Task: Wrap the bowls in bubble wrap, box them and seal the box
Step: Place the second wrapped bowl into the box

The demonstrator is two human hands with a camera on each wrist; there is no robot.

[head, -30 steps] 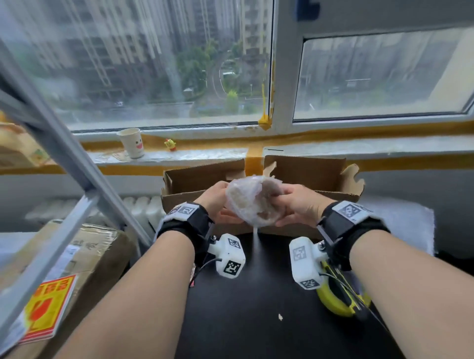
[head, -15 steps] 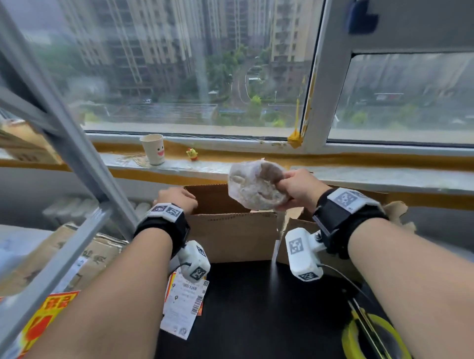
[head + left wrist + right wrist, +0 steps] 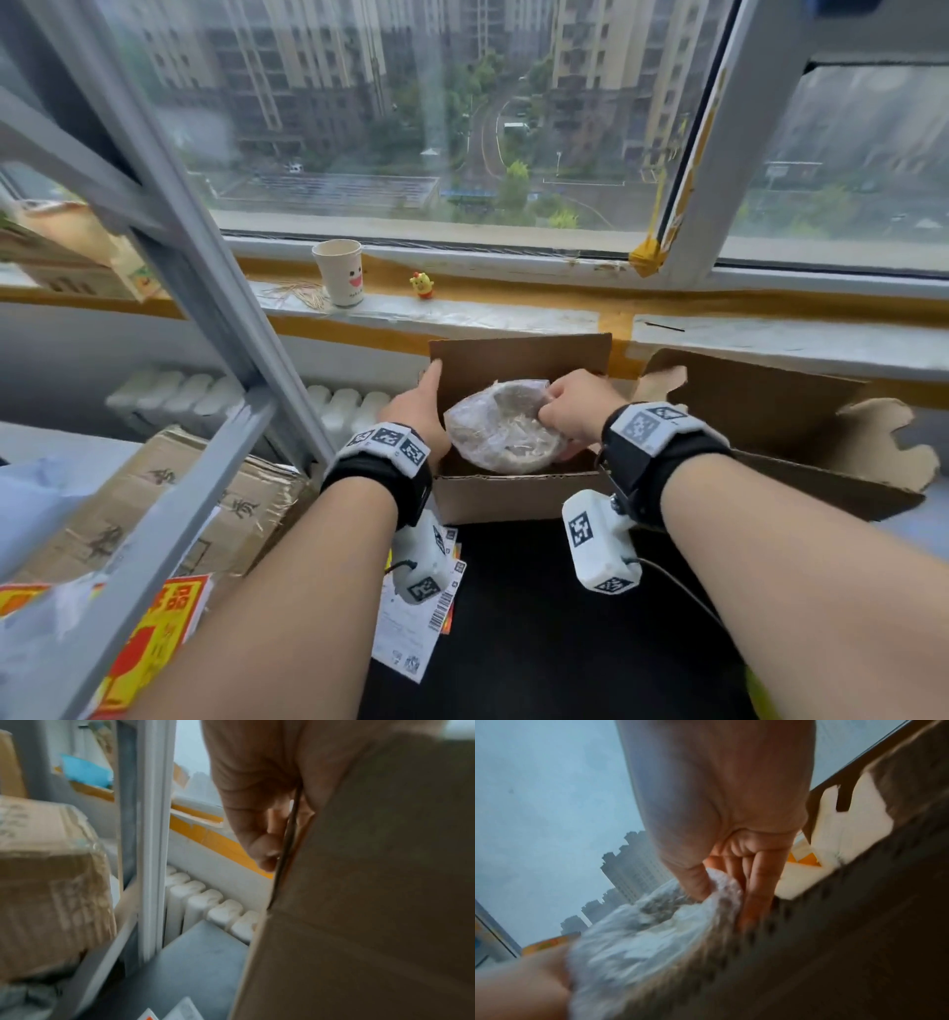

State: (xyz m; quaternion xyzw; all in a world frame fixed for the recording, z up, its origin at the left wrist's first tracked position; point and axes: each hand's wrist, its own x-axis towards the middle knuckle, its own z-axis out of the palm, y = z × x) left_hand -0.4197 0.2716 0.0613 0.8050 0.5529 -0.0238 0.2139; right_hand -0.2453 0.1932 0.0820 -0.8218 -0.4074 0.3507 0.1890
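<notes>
Your right hand (image 3: 575, 411) grasps the wrapped bowl (image 3: 506, 429) at its upper right rim, thumb on the inner side and fingers (image 3: 758, 882) curled behind the bubble wrap (the right wrist view shows the pinch closely, though blurred). The bowl is tilted, its hollow facing you, and sits low in the mouth of the open cardboard box (image 3: 513, 496), partly below the front wall; whether it touches the box floor cannot be told. Your left hand (image 3: 423, 411) holds the box's left flap (image 3: 518, 360), which stands upright: the index finger lies straight along the flap's left edge in the head view, while the left wrist view shows fingers (image 3: 264, 845) curled over the cardboard edge, so the hand is gripping that flap. The box stands at the far edge of the dark table (image 3: 539, 642), just below the windowsill (image 3: 513, 318). A second cardboard piece with a torn edge (image 3: 821, 426) lies just to the right of the box. On the sill, well apart from your hands, stand a paper cup with a smiling face (image 3: 339, 272) and a small yellow figurine (image 3: 422, 285). Printed labels (image 3: 416, 616) lie on the table under your left wrist, and a taped carton (image 3: 169, 509) rests at the left behind a grey metal frame (image 3: 205, 267).
</notes>
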